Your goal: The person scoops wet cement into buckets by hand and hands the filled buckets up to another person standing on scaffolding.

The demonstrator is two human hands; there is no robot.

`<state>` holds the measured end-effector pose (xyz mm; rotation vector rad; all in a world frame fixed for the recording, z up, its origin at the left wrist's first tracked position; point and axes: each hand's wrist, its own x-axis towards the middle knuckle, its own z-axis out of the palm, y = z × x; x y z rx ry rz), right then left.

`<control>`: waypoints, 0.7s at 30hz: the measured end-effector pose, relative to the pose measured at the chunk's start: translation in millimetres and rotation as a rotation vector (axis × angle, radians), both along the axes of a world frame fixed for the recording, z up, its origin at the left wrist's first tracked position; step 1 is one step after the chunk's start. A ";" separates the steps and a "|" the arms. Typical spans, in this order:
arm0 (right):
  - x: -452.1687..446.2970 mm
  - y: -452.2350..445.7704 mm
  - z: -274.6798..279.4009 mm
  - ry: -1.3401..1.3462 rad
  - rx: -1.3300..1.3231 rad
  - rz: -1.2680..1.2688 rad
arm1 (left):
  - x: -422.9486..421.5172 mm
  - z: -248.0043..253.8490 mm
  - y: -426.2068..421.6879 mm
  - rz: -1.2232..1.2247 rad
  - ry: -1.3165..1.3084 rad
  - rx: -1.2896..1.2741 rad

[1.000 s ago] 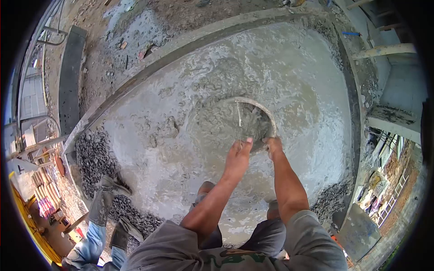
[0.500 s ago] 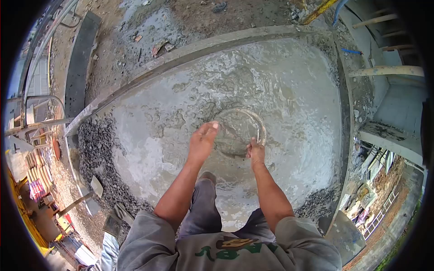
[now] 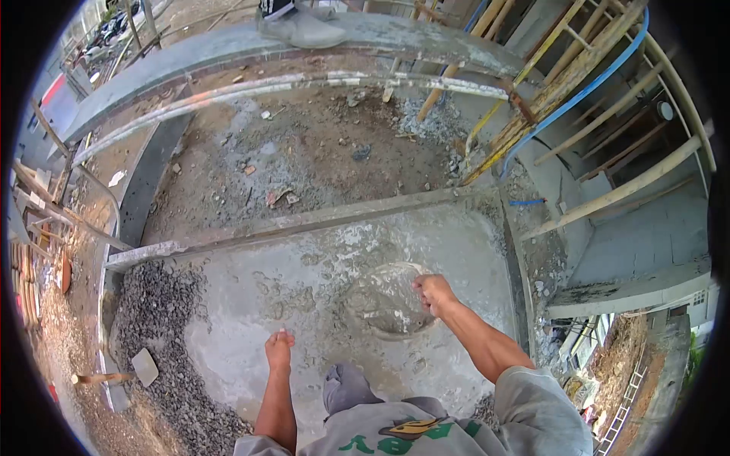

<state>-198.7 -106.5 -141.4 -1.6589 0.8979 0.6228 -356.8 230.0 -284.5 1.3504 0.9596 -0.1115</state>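
Note:
A round, shallow pan (image 3: 380, 328), coated in grey mud, sits at the wet cement surface (image 3: 236, 346). On its upper right rim is my right hand (image 3: 435, 295), with fingers closed round the edge. Wet grey mix covers the inside, so the pan's bottom is hidden. My left hand (image 3: 280, 349) hangs to the left over the smooth cement, apart from the pan. Its fingers are curled in, and nothing shows in them.
Dark gravel (image 3: 160, 319) lines the left side, with a hoe (image 3: 144, 368) lying on it. A concrete border (image 3: 304, 222) frames the wet slab. Beyond are a pale pole (image 3: 304, 78), bamboo poles (image 3: 631, 194) and a blue hose (image 3: 582, 93). Another person's boot (image 3: 303, 27) stands on the far ledge.
The view has tilted up, bringing the far ledge and boot in. My left hand has moved away from the pan to the left and curled. My right hand stays at the rim.

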 end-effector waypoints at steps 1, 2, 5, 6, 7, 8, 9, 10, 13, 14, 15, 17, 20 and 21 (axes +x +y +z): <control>10.5 1.5 45.1 -0.055 0.009 0.050 | 4.1 3.5 -4.7 -0.060 0.025 0.011; 26.5 1.0 90.7 -0.141 0.024 0.113 | 9.5 -1.8 -16.1 0.010 -0.048 -0.078; 35.8 9.0 209.8 -0.318 -0.048 0.337 | 30.5 44.7 -52.1 -0.166 -0.135 -0.175; 45.7 18.1 257.3 -0.403 -0.147 0.426 | 36.6 64.2 -59.3 -0.247 -0.161 -0.179; 56.9 28.2 301.8 -0.446 -0.149 0.389 | 37.5 77.7 -64.1 -0.329 -0.174 -0.184; 74.1 30.3 332.6 -0.486 -0.174 0.370 | 30.2 81.7 -58.0 -0.334 -0.180 -0.160; 72.0 51.1 375.1 -0.565 -0.238 0.455 | 24.7 81.0 -49.6 -0.322 -0.188 -0.137; 86.6 59.6 402.0 -0.666 -0.349 0.444 | 20.9 78.6 -38.3 -0.312 -0.193 -0.108; 134.0 64.2 468.9 -0.752 -0.435 0.452 | -12.8 60.0 13.5 -0.119 -0.105 -0.012; 136.3 67.5 483.9 -0.801 -0.436 0.435 | -31.2 49.8 33.4 -0.061 -0.073 0.012; 150.2 68.0 489.0 -0.888 -0.435 0.417 | -46.0 41.4 50.0 0.045 -0.016 0.024; 177.1 77.3 498.3 -1.018 -0.442 0.385 | -78.0 21.8 86.5 0.249 0.063 0.029; 225.3 72.4 503.0 -1.181 -0.427 0.407 | -107.2 7.5 111.8 0.456 0.149 -0.008; 217.5 68.0 500.9 -1.257 -0.612 0.412 | -109.7 21.5 109.5 0.471 0.190 -0.009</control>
